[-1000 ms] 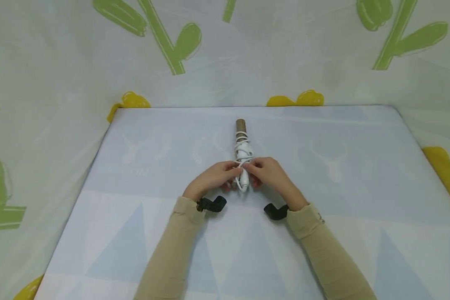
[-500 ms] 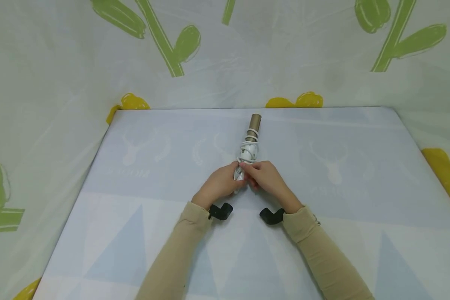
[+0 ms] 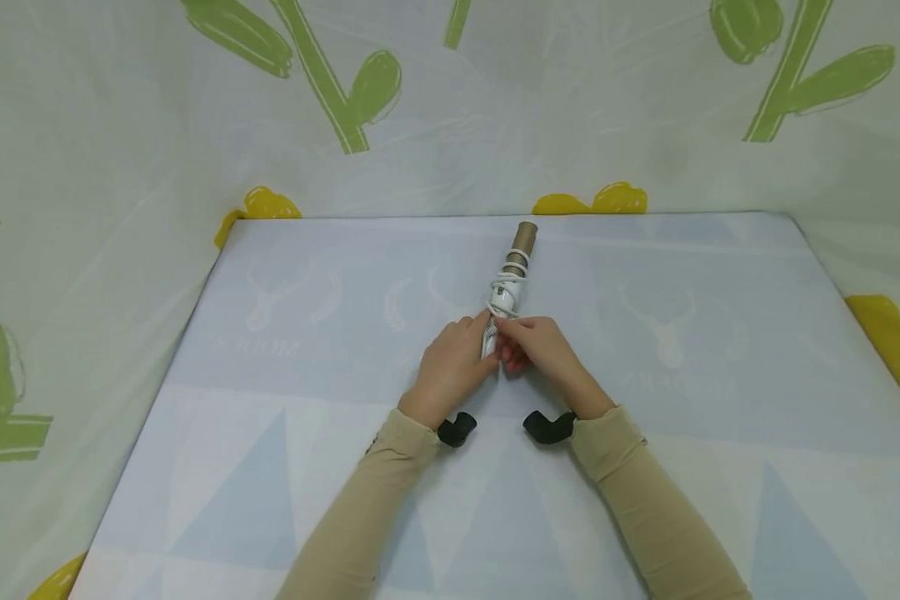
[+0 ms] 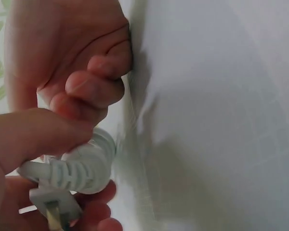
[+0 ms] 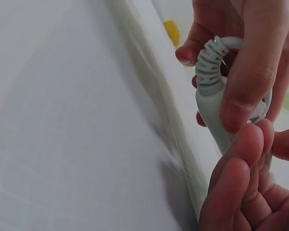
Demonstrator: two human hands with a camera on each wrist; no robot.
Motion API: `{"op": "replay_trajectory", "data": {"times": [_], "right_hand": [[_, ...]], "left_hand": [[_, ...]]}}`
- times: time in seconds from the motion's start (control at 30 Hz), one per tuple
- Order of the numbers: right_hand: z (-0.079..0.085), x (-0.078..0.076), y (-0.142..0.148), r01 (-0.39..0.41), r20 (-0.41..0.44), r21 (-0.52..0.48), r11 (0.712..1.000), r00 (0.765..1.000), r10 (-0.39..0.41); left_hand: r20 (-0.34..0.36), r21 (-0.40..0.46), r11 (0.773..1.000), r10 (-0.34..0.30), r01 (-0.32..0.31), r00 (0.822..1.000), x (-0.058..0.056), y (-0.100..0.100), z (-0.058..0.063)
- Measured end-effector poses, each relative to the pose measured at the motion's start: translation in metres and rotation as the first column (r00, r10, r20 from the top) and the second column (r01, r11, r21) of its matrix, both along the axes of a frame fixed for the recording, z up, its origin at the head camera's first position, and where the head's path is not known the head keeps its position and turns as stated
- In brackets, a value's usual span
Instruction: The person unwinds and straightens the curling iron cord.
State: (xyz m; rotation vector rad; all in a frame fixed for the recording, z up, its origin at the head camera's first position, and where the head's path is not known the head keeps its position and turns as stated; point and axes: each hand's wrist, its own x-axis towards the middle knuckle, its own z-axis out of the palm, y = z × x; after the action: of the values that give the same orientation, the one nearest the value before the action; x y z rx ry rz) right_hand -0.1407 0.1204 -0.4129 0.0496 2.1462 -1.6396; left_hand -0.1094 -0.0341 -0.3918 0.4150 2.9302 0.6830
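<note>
A curling iron with a gold-brown barrel [image 3: 525,239] and a white handle [image 5: 211,108] points away from me, tilted slightly right. White cord [image 3: 515,265] is wound in loops around the barrel and the upper handle. My left hand [image 3: 452,367] grips the handle, thumb on the near side and fingers beneath, as the left wrist view shows. There, a plug [image 4: 58,202] with metal prongs lies in the left fingers, beside the ribbed cord sleeve [image 4: 77,174]. With curled fingers, my right hand [image 3: 546,354] pinches the cord by the handle; its fingertips partly hide the pinch.
The table is covered with a pale cloth [image 3: 682,500] printed with blue triangles and deer heads. Behind the table's far edge hangs a light curtain [image 3: 570,100] with green and yellow plant shapes. Black wrist mounts [image 3: 549,427] jut inward from both cuffs.
The curling iron has swung its barrel end to the right and away. My left hand has shifted right and now covers more of the handle; the right hand stays close by it.
</note>
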Motion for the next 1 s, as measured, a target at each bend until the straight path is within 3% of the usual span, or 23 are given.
{"op": "replay_trajectory", "data": {"times": [0.1, 0.2, 0.3, 0.5, 0.6, 0.77, 1.0], "right_hand": [[0.000, -0.003, 0.005, 0.038, 0.037, -0.083, 0.996, 0.999, -0.035], [0.000, -0.004, 0.007, 0.071, 0.064, -0.126, 0.990, 0.996, -0.063], [0.001, -0.004, 0.005, 0.093, 0.079, -0.138, 0.986, 0.993, -0.082], [0.000, -0.002, 0.002, 0.150, 0.066, -0.147, 0.978, 0.988, -0.142], [-0.001, -0.002, 0.002, 0.187, 0.049, -0.155, 0.970, 0.982, -0.182], [-0.001, -0.002, 0.000, 0.233, 0.037, -0.183, 0.955, 0.972, -0.230], [-0.002, 0.000, -0.002, 0.280, 0.016, -0.225, 0.933, 0.959, -0.284]], "left_hand": [[-0.073, -0.019, 1.000, 0.006, -0.008, 0.997, 0.001, 0.004, 0.001], [-0.106, 0.014, 1.000, 0.017, -0.016, 0.994, 0.000, 0.006, -0.001], [-0.074, 0.059, 0.998, 0.034, -0.029, 0.997, -0.001, 0.005, -0.004], [0.087, 0.148, 0.986, 0.063, -0.076, 0.994, -0.002, 0.007, -0.010], [0.124, 0.141, 0.984, 0.095, -0.113, 0.988, -0.002, 0.008, -0.011], [0.128, 0.083, 0.985, 0.137, -0.149, 0.982, -0.002, 0.008, -0.013], [0.047, 0.071, 0.992, 0.103, -0.106, 0.994, -0.001, 0.007, -0.013]]}}
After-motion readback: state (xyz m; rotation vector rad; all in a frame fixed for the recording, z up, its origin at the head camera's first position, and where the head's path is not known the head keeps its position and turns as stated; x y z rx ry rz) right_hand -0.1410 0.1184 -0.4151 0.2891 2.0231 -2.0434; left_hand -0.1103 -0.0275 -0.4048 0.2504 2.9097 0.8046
